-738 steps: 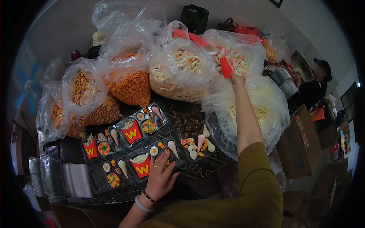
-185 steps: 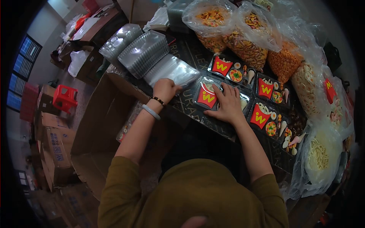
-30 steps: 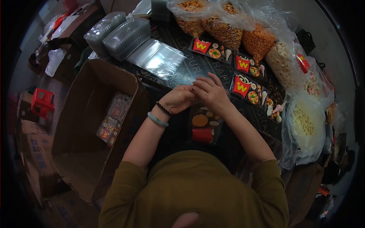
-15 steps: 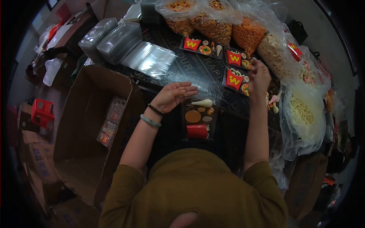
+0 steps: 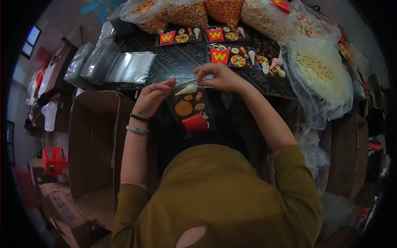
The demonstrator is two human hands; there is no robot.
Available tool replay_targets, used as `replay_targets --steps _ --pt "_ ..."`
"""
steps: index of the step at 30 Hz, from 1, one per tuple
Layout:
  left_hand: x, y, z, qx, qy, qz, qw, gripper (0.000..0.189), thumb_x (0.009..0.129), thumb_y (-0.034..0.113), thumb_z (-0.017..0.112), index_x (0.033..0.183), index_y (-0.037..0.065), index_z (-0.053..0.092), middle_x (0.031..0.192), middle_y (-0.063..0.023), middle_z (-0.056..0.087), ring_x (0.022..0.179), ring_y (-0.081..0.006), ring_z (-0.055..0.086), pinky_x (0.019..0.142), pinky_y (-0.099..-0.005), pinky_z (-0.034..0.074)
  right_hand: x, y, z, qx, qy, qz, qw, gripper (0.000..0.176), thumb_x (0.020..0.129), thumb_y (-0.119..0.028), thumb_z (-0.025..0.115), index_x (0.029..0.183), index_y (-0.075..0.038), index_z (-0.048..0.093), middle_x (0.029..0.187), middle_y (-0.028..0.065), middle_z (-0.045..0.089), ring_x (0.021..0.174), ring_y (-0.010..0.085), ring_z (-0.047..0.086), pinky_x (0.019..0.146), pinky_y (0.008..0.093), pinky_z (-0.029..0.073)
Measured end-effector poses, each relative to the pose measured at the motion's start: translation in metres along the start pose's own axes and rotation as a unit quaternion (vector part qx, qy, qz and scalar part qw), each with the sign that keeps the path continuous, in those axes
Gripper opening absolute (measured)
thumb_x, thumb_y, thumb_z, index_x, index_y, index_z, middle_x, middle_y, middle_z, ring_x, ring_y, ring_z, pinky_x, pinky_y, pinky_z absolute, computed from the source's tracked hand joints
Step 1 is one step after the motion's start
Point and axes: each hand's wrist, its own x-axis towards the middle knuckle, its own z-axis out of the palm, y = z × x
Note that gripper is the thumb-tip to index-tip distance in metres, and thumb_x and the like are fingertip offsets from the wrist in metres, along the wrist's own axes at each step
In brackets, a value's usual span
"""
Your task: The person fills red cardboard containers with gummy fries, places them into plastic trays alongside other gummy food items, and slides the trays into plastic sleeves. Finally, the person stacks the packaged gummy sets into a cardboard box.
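Note:
A clear plastic bag point(image 5: 173, 119) hangs in front of me at the table's edge, slightly tilted. Inside it are a red fries carton point(image 5: 195, 123), a round tan piece point(image 5: 183, 108) and a white cone-shaped piece point(image 5: 186, 90), with smaller pieces beside them. My left hand point(image 5: 154, 96) is at the bag's upper left corner, thumb and fingers pinched together on its edge. At the upper right corner, my right hand point(image 5: 220, 77) pinches the bag's top edge between thumb and index finger, its other fingers curled.
Filled trays with red fries cartons point(image 5: 219, 53) lie on the dark table point(image 5: 175, 62). Flat clear bags point(image 5: 131, 67) and stacked clear trays point(image 5: 99, 62) are at left. Large bags of small pieces point(image 5: 184, 15) line the back. A cardboard box point(image 5: 93, 144) stands left, a red stool point(image 5: 54, 160) beyond.
My right hand has come back from the filled trays on the right to the bag's top edge. The bag has tilted and shifted left with my left hand. The view has shifted.

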Motion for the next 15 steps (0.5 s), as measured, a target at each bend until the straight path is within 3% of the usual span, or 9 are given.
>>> replay_targets --steps 2,3,6,7,11,12,14,15 --pt "-0.007 -0.006 0.000 0.103 0.001 0.026 0.994 0.021 0.082 -0.007 0.051 0.089 0.000 0.069 0.129 -0.0169 0.054 0.121 -0.0245 0.049 0.101 -0.0331 0.039 -0.016 -0.005 0.010 -0.045 0.030 -0.040 0.998 0.010 0.077 -0.010 0.071 0.082 -0.004 0.064 0.104 0.0137 0.065 0.104 0.0203 0.061 0.089 0.0329 0.046" --pt "-0.013 -0.007 0.004 0.180 0.005 0.034 0.983 0.022 0.081 -0.008 0.051 0.089 0.000 0.070 0.129 -0.0165 0.053 0.122 -0.0237 0.049 0.101 -0.0323 0.038 -0.021 0.004 0.015 -0.084 0.031 -0.060 0.994 0.007 0.078 -0.005 0.068 0.083 -0.002 0.064 0.106 0.0148 0.064 0.102 0.0188 0.061 0.086 0.0316 0.048" --pt "-0.034 -0.015 0.012 0.188 0.042 -0.005 0.981 0.020 0.079 -0.007 0.052 0.088 -0.001 0.068 0.129 -0.0177 0.053 0.120 -0.0236 0.050 0.099 -0.0331 0.039 -0.035 0.018 0.032 0.100 0.039 0.047 0.993 0.005 0.079 0.001 0.065 0.083 -0.001 0.064 0.108 0.0155 0.063 0.098 0.0168 0.062 0.081 0.0295 0.050" --pt "-0.037 -0.020 0.013 0.093 0.037 0.007 0.995 0.019 0.082 -0.003 0.052 0.096 0.000 0.065 0.128 -0.0179 0.053 0.118 -0.0242 0.051 0.098 -0.0353 0.041 -0.037 0.021 0.036 0.109 0.056 0.021 0.992 0.008 0.079 0.006 0.061 0.082 0.000 0.065 0.112 0.0158 0.062 0.094 0.0149 0.062 0.077 0.0271 0.050" --pt "-0.042 -0.028 0.016 -0.212 0.083 -0.032 0.973 0.027 0.092 0.015 0.053 0.118 0.006 0.052 0.126 -0.0163 0.055 0.113 -0.0250 0.055 0.095 -0.0402 0.046 -0.046 0.021 0.041 0.143 0.059 -0.015 0.988 0.009 0.075 0.007 0.064 0.081 0.000 0.064 0.105 0.0111 0.064 0.109 0.0193 0.057 0.084 0.0296 0.048" --pt "-0.040 -0.035 0.019 -0.155 0.117 -0.053 0.980 0.034 0.095 0.026 0.052 0.124 0.008 0.048 0.124 -0.0143 0.056 0.106 -0.0239 0.059 0.090 -0.0376 0.048 -0.047 0.022 0.043 0.148 0.056 -0.027 0.987 0.009 0.075 0.007 0.063 0.080 -0.001 0.065 0.107 0.0112 0.064 0.109 0.0194 0.057 0.084 0.0295 0.047" --pt "-0.036 -0.048 0.023 0.004 0.146 -0.114 0.983 0.034 0.094 0.023 0.055 0.122 0.004 0.051 0.116 -0.0118 0.060 0.098 -0.0199 0.062 0.084 -0.0313 0.049 -0.050 0.023 0.048 0.141 0.054 -0.073 0.986 0.010 0.075 0.006 0.062 0.080 -0.001 0.065 0.115 0.0125 0.061 0.109 0.0196 0.057 0.085 0.0288 0.046" --pt "-0.038 -0.048 0.044 0.079 0.137 -0.095 0.983 0.030 0.090 0.017 0.060 0.115 0.000 0.057 0.106 -0.0089 0.064 0.092 -0.0151 0.062 0.079 -0.0253 0.048 -0.052 0.024 0.048 0.122 0.054 -0.077 0.988 0.009 0.075 0.006 0.062 0.080 -0.002 0.065 0.116 0.0129 0.061 0.109 0.0195 0.057 0.085 0.0285 0.046"
